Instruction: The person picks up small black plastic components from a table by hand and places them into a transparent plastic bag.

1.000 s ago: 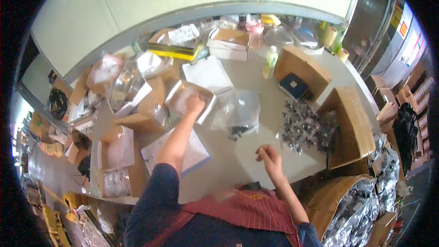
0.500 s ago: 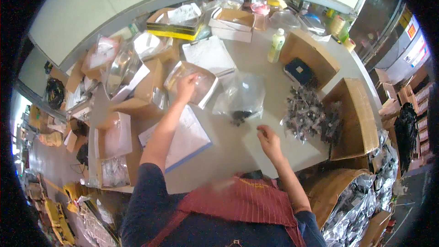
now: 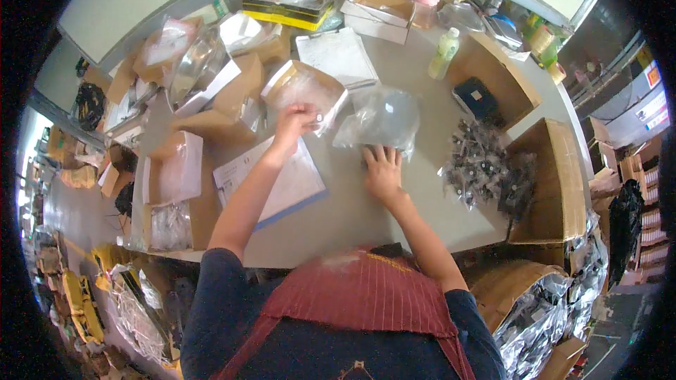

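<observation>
As the left hand pinches a clear packet, right hand spread, moved up to the plastic bag

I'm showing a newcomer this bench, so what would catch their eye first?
Probably the dark red apron at bottom centre, then the heap of small dark parts on the table's right. Silvery plastic shines at lower right. Mid-table, the left hand is by a small open box, the right hand by a clear bag.
</observation>
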Tool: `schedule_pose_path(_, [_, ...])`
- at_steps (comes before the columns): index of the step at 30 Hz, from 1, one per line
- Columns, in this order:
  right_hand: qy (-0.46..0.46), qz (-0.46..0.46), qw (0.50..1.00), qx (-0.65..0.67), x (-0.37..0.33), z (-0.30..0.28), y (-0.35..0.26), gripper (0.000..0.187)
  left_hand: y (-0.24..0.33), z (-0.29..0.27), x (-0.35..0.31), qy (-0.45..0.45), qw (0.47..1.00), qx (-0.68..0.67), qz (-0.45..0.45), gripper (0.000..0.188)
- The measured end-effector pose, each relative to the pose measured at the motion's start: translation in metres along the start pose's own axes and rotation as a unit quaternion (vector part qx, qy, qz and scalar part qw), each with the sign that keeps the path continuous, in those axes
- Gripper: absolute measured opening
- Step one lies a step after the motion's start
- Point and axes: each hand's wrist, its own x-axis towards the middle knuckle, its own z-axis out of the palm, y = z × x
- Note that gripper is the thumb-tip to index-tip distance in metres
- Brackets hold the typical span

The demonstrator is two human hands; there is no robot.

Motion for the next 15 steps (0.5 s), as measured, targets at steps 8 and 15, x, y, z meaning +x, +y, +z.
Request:
schedule_pose_path(8, [0.045,-0.056,0.994,0.081,-0.037,0.017,0.012,0.042,-0.030,0.021,-0.065,-0.016,0.986,-0.121,-0.115,0.017])
schedule_pose_path(15, [0.090,-0.034,0.975,0.199,-0.045,-0.028,-0.010,0.033,-0.071,0.032,-0.106,0.048,0.984,-0.153,-0.083,0.024])
